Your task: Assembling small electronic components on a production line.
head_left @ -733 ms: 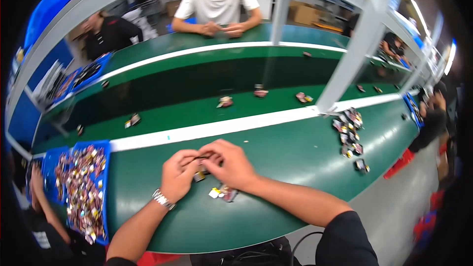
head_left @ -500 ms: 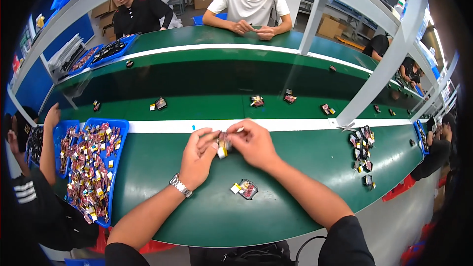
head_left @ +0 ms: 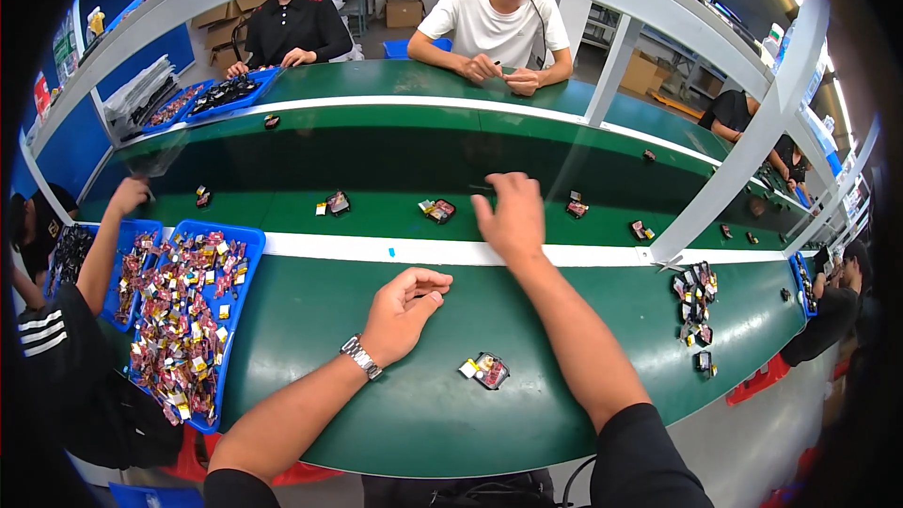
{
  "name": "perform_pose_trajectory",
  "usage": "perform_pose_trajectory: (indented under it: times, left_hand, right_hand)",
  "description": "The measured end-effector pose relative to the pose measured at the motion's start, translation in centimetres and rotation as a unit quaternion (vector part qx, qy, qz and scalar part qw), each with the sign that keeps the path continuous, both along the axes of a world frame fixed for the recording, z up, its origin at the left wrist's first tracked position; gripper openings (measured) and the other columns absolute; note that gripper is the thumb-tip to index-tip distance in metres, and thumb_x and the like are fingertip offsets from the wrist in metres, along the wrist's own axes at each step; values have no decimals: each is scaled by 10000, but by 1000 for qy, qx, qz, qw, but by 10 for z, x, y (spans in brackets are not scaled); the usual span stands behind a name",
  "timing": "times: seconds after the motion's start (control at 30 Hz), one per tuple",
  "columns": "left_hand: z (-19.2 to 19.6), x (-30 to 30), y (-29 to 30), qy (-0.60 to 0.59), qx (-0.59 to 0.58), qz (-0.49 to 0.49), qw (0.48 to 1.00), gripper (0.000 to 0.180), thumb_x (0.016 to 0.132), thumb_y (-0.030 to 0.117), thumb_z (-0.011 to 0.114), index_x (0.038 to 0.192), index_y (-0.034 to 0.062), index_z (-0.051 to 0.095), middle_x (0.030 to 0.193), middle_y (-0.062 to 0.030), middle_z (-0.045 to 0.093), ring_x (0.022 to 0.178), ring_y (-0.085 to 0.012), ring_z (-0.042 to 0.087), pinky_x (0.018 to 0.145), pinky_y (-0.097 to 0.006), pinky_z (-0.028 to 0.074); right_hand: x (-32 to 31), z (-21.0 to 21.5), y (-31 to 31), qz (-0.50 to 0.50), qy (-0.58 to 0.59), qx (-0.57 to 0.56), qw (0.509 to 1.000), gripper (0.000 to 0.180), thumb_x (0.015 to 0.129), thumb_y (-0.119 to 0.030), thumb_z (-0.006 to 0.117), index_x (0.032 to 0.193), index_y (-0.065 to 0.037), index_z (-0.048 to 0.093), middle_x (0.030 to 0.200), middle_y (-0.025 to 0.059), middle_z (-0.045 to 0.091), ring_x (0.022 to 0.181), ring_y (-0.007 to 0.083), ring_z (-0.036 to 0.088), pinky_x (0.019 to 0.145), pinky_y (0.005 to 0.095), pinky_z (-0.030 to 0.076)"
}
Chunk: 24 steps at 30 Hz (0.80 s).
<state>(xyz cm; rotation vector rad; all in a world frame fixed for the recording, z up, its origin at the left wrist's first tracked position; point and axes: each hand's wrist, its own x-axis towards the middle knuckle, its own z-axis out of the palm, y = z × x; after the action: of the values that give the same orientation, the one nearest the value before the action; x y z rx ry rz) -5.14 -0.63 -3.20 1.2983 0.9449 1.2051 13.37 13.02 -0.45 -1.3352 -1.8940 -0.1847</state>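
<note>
our right hand (head_left: 513, 216) reaches open over the white stripe toward the belt; our left hand (head_left: 403, 310) rests loosely curled, empty, on the tabletop (head_left: 376, 414); a small packet (head_left: 487, 371) lies near its front edge.

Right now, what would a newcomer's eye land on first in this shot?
Probably the right hand, stretched forward with fingers spread over the white stripe toward the green belt and its spaced small packets. Next, the blue tray at the left, heaped with colourful small parts. The left hand, half curled and empty, hovers above the green table, with one small packet lying near it.
</note>
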Motion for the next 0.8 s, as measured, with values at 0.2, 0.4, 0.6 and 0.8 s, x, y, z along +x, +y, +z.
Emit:
perform_pose_trajectory:
  times: [0.2, 0.4, 0.6, 0.8]
  left_hand:
    - [2, 4, 1, 71, 20, -20, 997, 174, 924, -16, 539, 1085, -20, 606, 1128, -121, 664, 1059, -187, 633, 950, -323, 502]
    - [8, 4, 5, 29, -10, -36, 999, 157, 937, 0, 524, 1072, -24, 599, 1117, -140, 663, 998, -177, 651, 848, -305, 536]
    - [14, 1, 5, -13, -70, -7, 997, 221, 1001, 119, 467, 1145, -25, 553, 1090, -149, 653, 905, -178, 652, 777, -301, 543]
    - [26, -9, 7, 22, -142, -154, 978, 377, 1049, 298, 438, 1174, -35, 563, 991, -126, 653, 798, -161, 657, 701, -266, 549]
  right_hand:
    - [42, -17, 2, -171, -16, -135, 976, 700, 767, -349, 787, 1249, 51, 474, 1117, 189, 567, 1047, 362, 537, 891, 466, 458]
    - [64, -32, 19, -141, 5, -115, 983, 662, 763, -260, 782, 1266, 42, 476, 1042, 207, 615, 993, 383, 578, 879, 451, 475]
    - [43, -7, -58, 173, 140, -129, 966, 542, 764, -128, 767, 1232, -19, 516, 1020, 166, 659, 946, 312, 642, 864, 399, 509]
    - [26, 9, -129, 324, 72, -147, 932, 559, 739, -139, 799, 1220, -49, 530, 1160, 129, 606, 1055, 309, 586, 893, 380, 497]
